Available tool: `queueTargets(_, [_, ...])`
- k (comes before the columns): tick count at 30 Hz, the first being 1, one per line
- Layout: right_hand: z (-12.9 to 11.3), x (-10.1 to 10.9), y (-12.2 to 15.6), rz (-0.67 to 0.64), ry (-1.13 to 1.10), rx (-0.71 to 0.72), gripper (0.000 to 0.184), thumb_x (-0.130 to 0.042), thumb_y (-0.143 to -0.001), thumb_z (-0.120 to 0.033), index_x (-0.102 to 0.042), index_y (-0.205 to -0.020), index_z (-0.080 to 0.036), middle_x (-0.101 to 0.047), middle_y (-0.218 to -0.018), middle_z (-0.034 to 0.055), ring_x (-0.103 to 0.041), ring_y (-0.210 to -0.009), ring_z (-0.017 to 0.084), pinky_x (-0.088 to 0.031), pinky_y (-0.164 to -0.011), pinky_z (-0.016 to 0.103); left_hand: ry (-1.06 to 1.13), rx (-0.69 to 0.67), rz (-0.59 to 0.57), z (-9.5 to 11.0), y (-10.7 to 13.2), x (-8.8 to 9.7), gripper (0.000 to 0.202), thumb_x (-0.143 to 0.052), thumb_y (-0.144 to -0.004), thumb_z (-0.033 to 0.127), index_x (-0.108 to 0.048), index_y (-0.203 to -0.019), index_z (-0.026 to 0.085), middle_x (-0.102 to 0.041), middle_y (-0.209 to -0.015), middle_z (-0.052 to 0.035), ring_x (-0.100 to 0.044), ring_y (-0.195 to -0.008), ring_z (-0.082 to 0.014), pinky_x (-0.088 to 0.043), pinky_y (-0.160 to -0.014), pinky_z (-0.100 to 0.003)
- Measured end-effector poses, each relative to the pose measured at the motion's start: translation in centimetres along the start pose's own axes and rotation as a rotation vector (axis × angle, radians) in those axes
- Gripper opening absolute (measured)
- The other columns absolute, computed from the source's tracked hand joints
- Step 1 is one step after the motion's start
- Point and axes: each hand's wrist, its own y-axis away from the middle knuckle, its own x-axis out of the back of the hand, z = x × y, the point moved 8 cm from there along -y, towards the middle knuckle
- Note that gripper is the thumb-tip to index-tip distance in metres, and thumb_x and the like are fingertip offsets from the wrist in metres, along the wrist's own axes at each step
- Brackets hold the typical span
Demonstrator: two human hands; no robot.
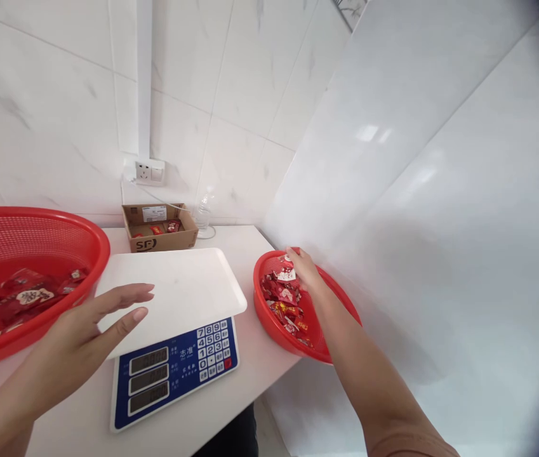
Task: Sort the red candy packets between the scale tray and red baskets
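Observation:
My left hand (102, 317) hovers over the white weighing plate (178, 279) of a digital scale, its fingers stretched out and holding nothing. Below the plate shows the scale's blue panel (176, 368) with its keypad and displays. At the right, my right hand (303, 270) reaches into a small red plastic basket (273, 324). Its fingers are closed at a red-and-white wrapped candy (287, 273); the fingertips are partly hidden. Several more wrapped candies (288, 309) in red and yellow lie beneath that hand.
A large red basket (100, 254) at the left holds dark red packets (28, 295). Behind the scale stands a cardboard box (169, 240) with a few red packets, beside a clear plastic bottle (204, 212). A wall socket (150, 172) has a cable. A glossy white panel (393, 222) borders the right.

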Motion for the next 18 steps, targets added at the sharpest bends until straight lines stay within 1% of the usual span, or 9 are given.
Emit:
queueTargets(2, [-2.2,-3.6,1.3,-0.105,-0.083,0.025,0.034,-0.038,-0.094,-0.043,-0.054,-0.108,-0.017,-0.067,-0.097,0.0095,-0.064,-0.078,0.017,-0.053,-0.065,0.027,0.045,-0.014,-0.112,0.5,0.2,-0.8,0.046,-0.044,-0.08,0.063,-0.061,-0.11,0.033,-0.07,-0.113,0.0034,-0.062,-0.106,-0.0192,-0.055,-0.071,-0.022])
queueTargets(5, [-5.2,-10.1,3.9,-0.308,-0.163,0.05,0.035,-0.043,-0.09,-0.05,-0.055,-0.099,-0.018,-0.067,-0.092,0.0072,-0.063,-0.066,0.014,-0.051,-0.055,0.023,0.029,-0.02,-0.177,1.2,0.6,-1.2,0.043,-0.044,-0.084,0.057,-0.059,-0.114,0.03,-0.067,-0.118,-0.0008,-0.061,-0.108,-0.0222,-0.054,-0.069,-0.025])
queueTargets(6, [-6.0,-12.2,4.9,-0.379,-0.176,0.055,0.036,-0.045,-0.088,-0.052,-0.056,-0.096,-0.019,-0.067,-0.089,0.0064,-0.062,-0.063,0.013,-0.05,-0.053,0.023,0.016,-0.034,-0.193,1.6,0.7,-1.4,0.043,-0.042,-0.085,0.055,-0.058,-0.116,0.029,-0.065,-0.12,-0.0016,-0.06,-0.109,-0.0226,-0.054,-0.071,-0.026])
queueTargets(8, [-7.4,-15.9,6.6,-0.509,-0.182,0.064,0.04,-0.048,-0.085,-0.058,-0.057,-0.089,-0.019,-0.066,-0.08,0.0044,-0.061,-0.059,0.013,-0.049,-0.05,0.022,-0.025,-0.073,-0.231,2.1,0.8,-1.8,0.042,-0.041,-0.088,0.05,-0.054,-0.122,0.029,-0.062,-0.125,-0.0027,-0.058,-0.112,-0.0227,-0.052,-0.082,-0.03])
queueTargets(10, [-8.4,-18.7,7.8,-0.601,-0.17,0.079,0.042,-0.051,-0.081,-0.06,-0.057,-0.085,-0.019,-0.064,-0.075,0.0028,-0.059,-0.056,0.013,-0.049,-0.048,0.023,-0.079,-0.127,-0.263,2.3,0.9,-2.3,0.042,-0.04,-0.09,0.046,-0.05,-0.127,0.028,-0.058,-0.13,-0.0047,-0.055,-0.116,-0.0232,-0.048,-0.091,-0.034])
queueTargets(11, [-8.8,-19.7,8.2,-0.629,-0.159,0.089,0.042,-0.052,-0.08,-0.061,-0.057,-0.084,-0.019,-0.063,-0.074,0.0023,-0.059,-0.056,0.013,-0.049,-0.047,0.023,-0.109,-0.156,-0.273,2.3,0.9,-2.5,0.042,-0.04,-0.091,0.045,-0.048,-0.128,0.026,-0.056,-0.132,-0.0062,-0.053,-0.118,-0.024,-0.047,-0.093,-0.036])
queueTargets(13, [-9.2,-20.9,8.5,-0.655,-0.137,0.112,0.039,-0.055,-0.08,-0.058,-0.056,-0.082,-0.019,-0.061,-0.073,0.0012,-0.058,-0.055,0.013,-0.049,-0.048,0.024,-0.179,-0.199,-0.285,1.9,0.9,-2.9,0.044,-0.041,-0.091,0.043,-0.047,-0.13,0.024,-0.054,-0.133,-0.0088,-0.049,-0.122,-0.0263,-0.045,-0.095,-0.039])
queueTargets(16, [-9.4,-21.3,8.4,-0.653,-0.125,0.153,0.029,-0.058,-0.081,-0.049,-0.055,-0.083,-0.02,-0.06,-0.074,0.0001,-0.059,-0.061,0.013,-0.051,-0.053,0.025,-0.291,-0.198,-0.321,0.7,0.8,-3.6,0.044,-0.044,-0.09,0.04,-0.048,-0.129,0.021,-0.054,-0.133,-0.011,-0.042,-0.128,-0.0305,-0.041,-0.099,-0.046])
queueTargets(18, [-9.2,-21.1,8.2,-0.653,-0.134,0.182,0.022,-0.055,-0.084,-0.042,-0.056,-0.091,-0.021,-0.063,-0.083,0.0009,-0.062,-0.072,0.014,-0.053,-0.061,0.027,-0.336,-0.179,-0.358,0.0,0.8,-4.0,0.043,-0.045,-0.089,0.039,-0.049,-0.129,0.021,-0.053,-0.135,-0.0112,-0.039,-0.13,-0.0323,-0.037,-0.101,-0.049])
